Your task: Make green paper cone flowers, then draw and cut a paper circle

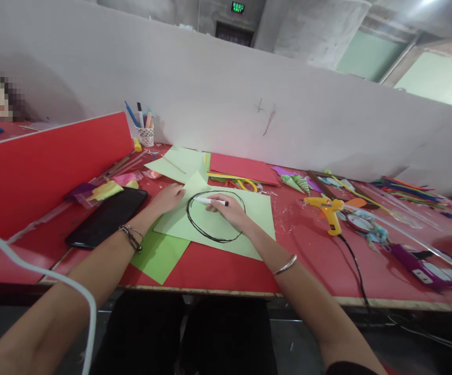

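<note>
My right hand [228, 211] is closed around a white marker [210, 201] with a black end. It rests over a pale green sheet of paper [259, 219]. A rough black oval [206, 237], drawn in several overlapping lines, surrounds the hand and most of the marker. At the sheet's left edge, my left hand [170, 199] has its fingers curled together and holds the paper in place; its fingertips are partly hidden. Close to that hand, a corner of the sheet bends upward. Part of a brighter green sheet [161, 258] sticks out beneath the drawing paper.
A black phone [108, 216] lies left. Behind are red sheets [241, 167], yellow-handled scissors [248, 185] and a pen cup [145, 136]. At right stand a yellow glue gun [329, 211] with its cord and a purple power strip [421, 265]. A white cable [73, 284] crosses the lower left.
</note>
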A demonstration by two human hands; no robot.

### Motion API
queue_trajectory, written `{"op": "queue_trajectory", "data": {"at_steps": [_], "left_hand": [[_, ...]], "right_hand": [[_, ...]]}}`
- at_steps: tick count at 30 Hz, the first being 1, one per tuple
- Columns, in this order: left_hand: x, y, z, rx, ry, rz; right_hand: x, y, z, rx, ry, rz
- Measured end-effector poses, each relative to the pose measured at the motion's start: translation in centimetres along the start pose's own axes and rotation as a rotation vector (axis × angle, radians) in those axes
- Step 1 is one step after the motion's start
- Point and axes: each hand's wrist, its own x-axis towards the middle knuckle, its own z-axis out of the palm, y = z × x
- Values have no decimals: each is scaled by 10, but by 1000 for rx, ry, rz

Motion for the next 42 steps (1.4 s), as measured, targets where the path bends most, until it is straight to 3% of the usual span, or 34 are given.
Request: {"op": "queue_trajectory", "data": {"at_steps": [14,23,27,31,42], "left_hand": [[-1,3,-2,16,-12,-23],[1,-2,2,12,-11,-13],[1,-1,1,11,-6,-3],[0,1,-1,11,-6,2],[0,1,-1,33,8,8]], "right_hand": [[-9,-18,-7,-14,-168,11],[-12,-23,-14,124,-278,46],[-9,-15,-16,176,-204,90],[-4,-7,-12,196,-81,46],[-3,-3,-2,-28,-56,23]]}}
